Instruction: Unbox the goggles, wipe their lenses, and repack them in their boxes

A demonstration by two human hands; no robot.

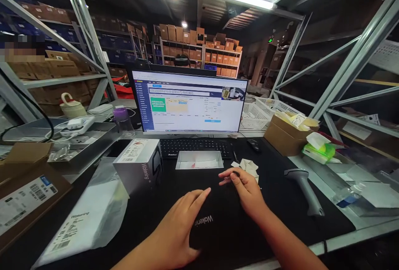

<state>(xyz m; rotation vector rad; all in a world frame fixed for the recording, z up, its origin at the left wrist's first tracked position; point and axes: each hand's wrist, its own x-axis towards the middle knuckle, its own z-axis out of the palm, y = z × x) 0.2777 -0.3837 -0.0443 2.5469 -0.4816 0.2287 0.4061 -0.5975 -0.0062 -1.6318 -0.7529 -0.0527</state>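
Note:
My left hand (179, 224) lies flat with fingers stretched out on a black case (215, 216) marked "Wakening" on the black desk mat (280, 203). My right hand (245, 189) rests at the case's upper right corner, thumb and forefinger pinched on a small dark part, perhaps a zip pull, too small to name. A crumpled white tissue (249, 166) lies just beyond it.
A grey product box (139, 164) and a white plastic mailer bag (90, 216) sit left. A small metal tray (199, 159), keyboard (195, 147), mouse (254, 145) and monitor (190, 101) stand ahead. A barcode scanner (304, 189) lies right, cardboard boxes (285, 135) beyond.

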